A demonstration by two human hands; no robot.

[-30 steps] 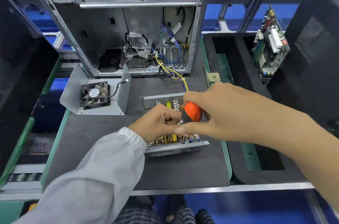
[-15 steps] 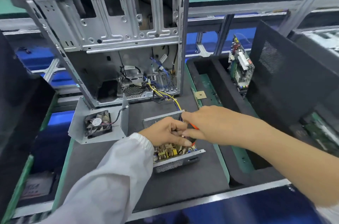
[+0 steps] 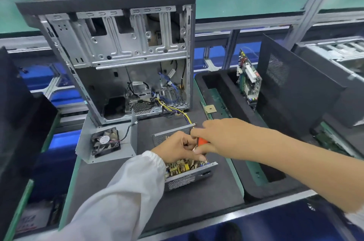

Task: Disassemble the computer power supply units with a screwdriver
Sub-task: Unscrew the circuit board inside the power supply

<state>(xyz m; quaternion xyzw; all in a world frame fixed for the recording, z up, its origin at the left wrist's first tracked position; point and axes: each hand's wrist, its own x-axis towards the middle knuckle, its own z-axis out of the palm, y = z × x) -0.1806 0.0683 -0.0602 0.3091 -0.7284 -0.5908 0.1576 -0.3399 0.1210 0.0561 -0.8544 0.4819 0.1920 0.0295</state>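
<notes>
The right hand [image 3: 222, 138] grips the orange screwdriver [image 3: 201, 141], pointing toward 7 o'clock into the open power supply [image 3: 189, 175]; the left hand [image 3: 175, 150], equally near, pinches something unclear inside.

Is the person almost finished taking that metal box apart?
Partly. Done: the power supply is open, its cover with the fan set aside, circuit board showing. In hand: the right hand grips the orange screwdriver over the board while the left hand works beside it. Left: the board is still inside, and yellow wires still run to the computer case.
</notes>
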